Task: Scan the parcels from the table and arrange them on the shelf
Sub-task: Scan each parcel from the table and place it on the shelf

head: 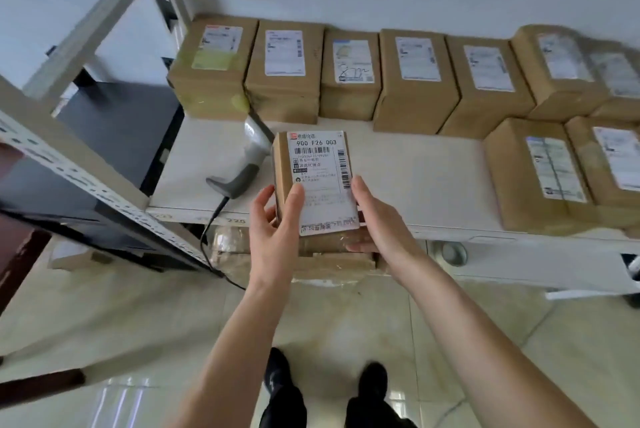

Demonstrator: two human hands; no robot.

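Both hands' grip (277, 216) (374, 219) flanking labelled parcel (317, 185).

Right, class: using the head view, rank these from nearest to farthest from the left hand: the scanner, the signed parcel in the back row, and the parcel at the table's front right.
From the left hand:
1. Scanner, just up and left, on the table.
2. Signed parcel, back row, straight ahead.
3. Front-right parcel, far to the right.

Both forearms reach forward, left hand (273, 216) and right hand (374, 216) each in a curled grip, thumbs up.
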